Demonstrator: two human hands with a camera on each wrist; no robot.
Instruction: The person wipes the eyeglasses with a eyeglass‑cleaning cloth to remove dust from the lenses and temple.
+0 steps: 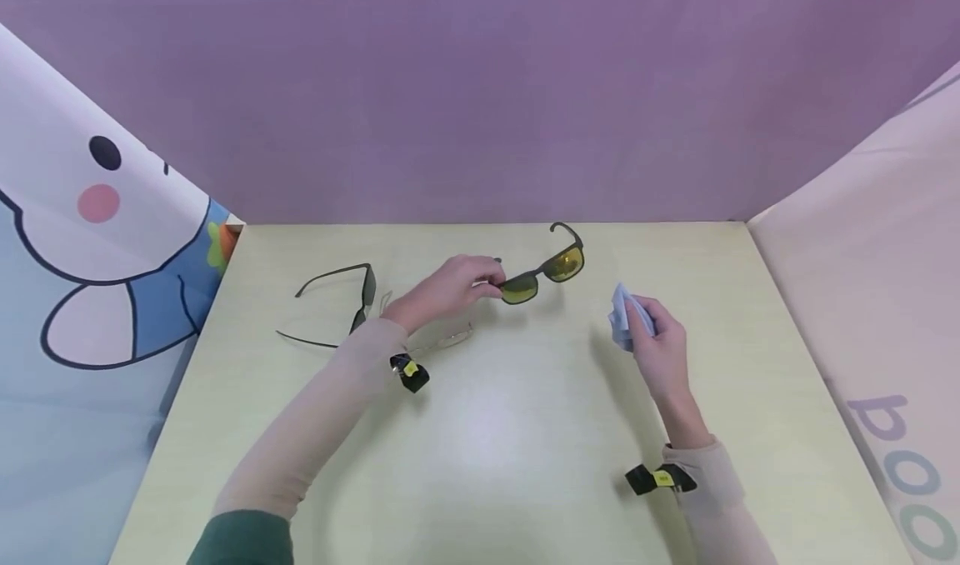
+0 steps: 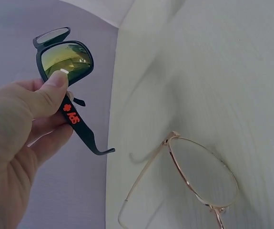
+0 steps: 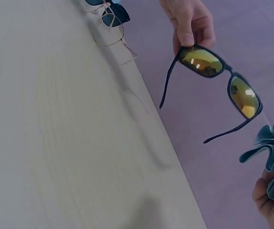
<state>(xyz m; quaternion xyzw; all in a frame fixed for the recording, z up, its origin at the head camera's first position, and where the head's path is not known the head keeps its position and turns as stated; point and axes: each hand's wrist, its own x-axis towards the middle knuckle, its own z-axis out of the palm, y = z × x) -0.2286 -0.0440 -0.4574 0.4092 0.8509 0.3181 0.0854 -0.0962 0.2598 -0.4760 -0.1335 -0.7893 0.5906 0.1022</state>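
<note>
"Near the far edge of the table, in the head view, what is the left hand doing?"

"It's pinching the shades by one end and holding them above the surface. Nearer the right edge, the right hand is gripping a bunched cloth."

"And the other glasses?"

"The dark pair is lying towards the far left corner with its arms spread. The wire pair is lying to its right, partly blocked from sight."

"What is the left wrist view adding?"

"The thumb is resting on the lens beside the hinge, and the fingers are sitting behind, near the arm with red lettering. I'm guessing the frame is light and stiff, with hinges that dislike twisting. The lens is shining, so it's probably slippery and easily smudged; I'd be holding the rim or bridge instead."

"And the right wrist view?"

"Both arms are hanging unfolded, and the free end is pointing towards the cloth. That is falling in soft folds, so it's likely almost weightless, and a pinch anywhere should do."
</note>
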